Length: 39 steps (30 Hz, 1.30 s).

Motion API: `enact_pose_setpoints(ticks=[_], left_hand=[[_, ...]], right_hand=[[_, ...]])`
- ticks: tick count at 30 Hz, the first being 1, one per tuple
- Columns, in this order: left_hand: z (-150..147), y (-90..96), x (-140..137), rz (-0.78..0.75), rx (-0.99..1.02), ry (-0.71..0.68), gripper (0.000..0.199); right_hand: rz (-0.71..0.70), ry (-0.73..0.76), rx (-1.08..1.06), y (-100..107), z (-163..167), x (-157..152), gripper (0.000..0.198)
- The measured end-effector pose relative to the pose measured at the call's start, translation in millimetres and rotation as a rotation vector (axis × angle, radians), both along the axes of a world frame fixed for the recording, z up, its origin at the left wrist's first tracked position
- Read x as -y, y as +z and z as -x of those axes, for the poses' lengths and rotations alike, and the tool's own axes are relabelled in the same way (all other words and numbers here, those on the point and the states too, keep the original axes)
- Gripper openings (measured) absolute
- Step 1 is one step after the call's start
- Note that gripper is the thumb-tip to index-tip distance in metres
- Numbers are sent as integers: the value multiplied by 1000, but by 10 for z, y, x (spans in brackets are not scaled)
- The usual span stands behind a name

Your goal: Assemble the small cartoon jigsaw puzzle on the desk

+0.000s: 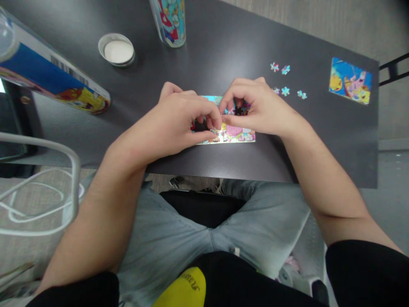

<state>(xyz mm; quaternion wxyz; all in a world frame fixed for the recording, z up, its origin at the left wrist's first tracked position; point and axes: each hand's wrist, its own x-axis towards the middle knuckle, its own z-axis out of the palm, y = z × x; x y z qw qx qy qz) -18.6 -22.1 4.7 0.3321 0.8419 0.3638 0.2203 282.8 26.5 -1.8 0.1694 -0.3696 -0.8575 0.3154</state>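
A partly assembled jigsaw puzzle point(234, 133) with bright cartoon pictures lies flat on the dark table, and both hands cover much of it. My left hand point(182, 117) rests over its left part, fingers curled and thumb low on the picture. From the other side, my right hand point(255, 104) bends thumb and index finger together in a pinch near the puzzle's middle. The fingertips of the two hands nearly meet there. Whatever sits between them is too small or hidden to make out. Dark gaps show in the puzzle under both hands.
Loose puzzle pieces point(285, 91) lie beyond my right hand. A cartoon picture card point(350, 81) is at the far right. Toward the back stand a cartoon-printed canister point(172, 21) and a round metal lid point(117, 50). A long blue cartoon tube point(60, 68) lies at left.
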Motion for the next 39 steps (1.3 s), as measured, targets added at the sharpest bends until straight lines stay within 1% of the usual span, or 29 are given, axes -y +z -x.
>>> enact_pose_setpoints(ticks=[4, 8, 10, 12, 14, 16, 19, 22, 26, 31, 36, 39], left_hand=[[-7, 34, 17, 10, -6, -38, 10], [-1, 49, 20, -1, -19, -16, 14], [6, 57, 19, 3, -25, 15, 15], [13, 70, 18, 26, -21, 33, 13], [18, 85, 17, 49, -1, 24, 9], [20, 98, 15, 71, 30, 12, 10], [20, 107, 16, 97, 55, 20, 12], [22, 102, 14, 89, 40, 34, 12], [28, 93, 7, 97, 42, 25, 14], [24, 104, 13, 98, 62, 27, 13], [40, 100, 5, 95, 51, 8, 13], [61, 104, -8, 77, 24, 2, 17]], right_hand=[[0, -16, 29, 4, 2, 8, 29], [-11, -10, 44, 32, 17, 31, 28], [-44, 3, 48, 46, 34, 53, 27], [-98, 23, 48, 55, 57, 79, 28], [-160, 45, 29, 59, 78, 101, 31], [-187, 69, 28, 66, 89, 116, 34], [-170, 78, 74, 93, 76, 122, 34], [-164, 68, 104, 122, 55, 125, 33], [-160, 106, 105, 107, 82, 162, 46], [-182, 115, 137, 46, 146, 203, 48], [-156, 118, 154, 21, 124, 173, 65], [-161, 119, 160, 12, 114, 167, 67]])
